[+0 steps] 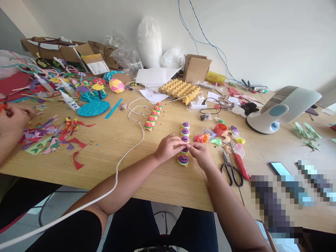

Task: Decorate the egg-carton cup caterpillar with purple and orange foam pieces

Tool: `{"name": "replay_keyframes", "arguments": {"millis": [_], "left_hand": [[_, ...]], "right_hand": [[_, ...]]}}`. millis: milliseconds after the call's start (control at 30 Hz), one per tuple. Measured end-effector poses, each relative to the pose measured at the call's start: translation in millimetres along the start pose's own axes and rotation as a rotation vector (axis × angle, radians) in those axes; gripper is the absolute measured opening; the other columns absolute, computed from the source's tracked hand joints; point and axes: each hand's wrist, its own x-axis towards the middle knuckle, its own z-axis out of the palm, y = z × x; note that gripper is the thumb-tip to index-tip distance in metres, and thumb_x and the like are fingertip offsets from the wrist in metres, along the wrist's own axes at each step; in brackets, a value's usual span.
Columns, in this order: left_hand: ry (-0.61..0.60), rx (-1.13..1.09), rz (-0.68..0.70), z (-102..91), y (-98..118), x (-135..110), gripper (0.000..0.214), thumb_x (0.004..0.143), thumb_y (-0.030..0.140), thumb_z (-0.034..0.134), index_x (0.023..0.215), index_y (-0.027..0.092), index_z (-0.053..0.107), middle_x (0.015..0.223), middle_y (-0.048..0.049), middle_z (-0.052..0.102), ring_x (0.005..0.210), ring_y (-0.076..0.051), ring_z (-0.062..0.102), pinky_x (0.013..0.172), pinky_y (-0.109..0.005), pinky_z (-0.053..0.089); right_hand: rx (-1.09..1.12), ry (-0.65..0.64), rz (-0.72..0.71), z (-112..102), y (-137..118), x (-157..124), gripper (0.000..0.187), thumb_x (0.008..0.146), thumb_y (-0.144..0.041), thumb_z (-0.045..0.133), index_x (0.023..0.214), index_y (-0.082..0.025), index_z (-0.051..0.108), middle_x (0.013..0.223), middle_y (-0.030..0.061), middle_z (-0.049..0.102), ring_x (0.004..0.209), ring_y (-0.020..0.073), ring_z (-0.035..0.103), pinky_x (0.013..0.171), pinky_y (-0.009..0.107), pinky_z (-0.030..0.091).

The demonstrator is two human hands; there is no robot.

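A strip of egg-carton cups (183, 160) topped with purple and yellow clay stands on the table in front of me. Over its middle cups, my left hand (170, 147) and my right hand (201, 154) come together, thumb and fingertips pinched. Whatever is between the fingertips is too small to make out. The fingers partly hide the cups beneath. To the left, a second strip (153, 117) has red and green clay tops with small yellow rings. Packets of coloured clay (202, 137) and an orange-red tub (219, 129) lie just right of the purple strip.
Black-handled scissors (231, 170) and a red-handled knife (242, 164) lie right of my hand. A white cable (123, 154) crosses my left arm. Farther off are a yellow egg tray (180, 90) and a white fan (278, 110). Another person's hand (13, 120) works among paper scraps at left.
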Motion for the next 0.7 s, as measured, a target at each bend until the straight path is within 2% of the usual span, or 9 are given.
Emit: {"name": "replay_keyframes", "arguments": {"millis": [300, 533, 700], "left_hand": [[-0.002, -0.039, -0.051, 0.6, 0.5, -0.4, 0.013, 0.089, 0.025, 0.068, 0.099, 0.022, 0.076, 0.087, -0.0049, 0.074, 0.084, -0.017, 0.067, 0.079, -0.032, 0.053], [0.006, 0.004, 0.007, -0.1, -1.1, -0.5, 0.011, 0.09, 0.026, 0.068, 0.096, 0.022, 0.076, 0.083, -0.0034, 0.073, 0.08, -0.015, 0.065, 0.076, -0.031, 0.051], [0.0, 0.023, 0.002, -0.7, 0.4, -0.5, 0.015, 0.091, 0.028, 0.067, 0.102, 0.022, 0.074, 0.089, -0.0045, 0.074, 0.085, -0.016, 0.066, 0.08, -0.032, 0.052]], "right_hand": [[0.073, -0.017, 0.01, -2.9, 4.7, 3.4, 0.038, 0.071, -0.055, 0.078, 0.074, -0.018, 0.069, 0.057, -0.0043, 0.044, 0.054, 0.0087, 0.026, 0.051, 0.027, 0.019], [0.114, -0.033, 0.027, -3.4, 6.4, 3.2, 0.039, 0.069, -0.055, 0.08, 0.072, -0.017, 0.068, 0.058, -0.0045, 0.044, 0.054, 0.008, 0.026, 0.051, 0.027, 0.018], [0.113, -0.009, 0.025, -3.5, 8.5, 4.1, 0.04, 0.067, -0.056, 0.081, 0.075, -0.018, 0.07, 0.058, -0.0042, 0.047, 0.054, 0.0083, 0.026, 0.051, 0.027, 0.019]]}}
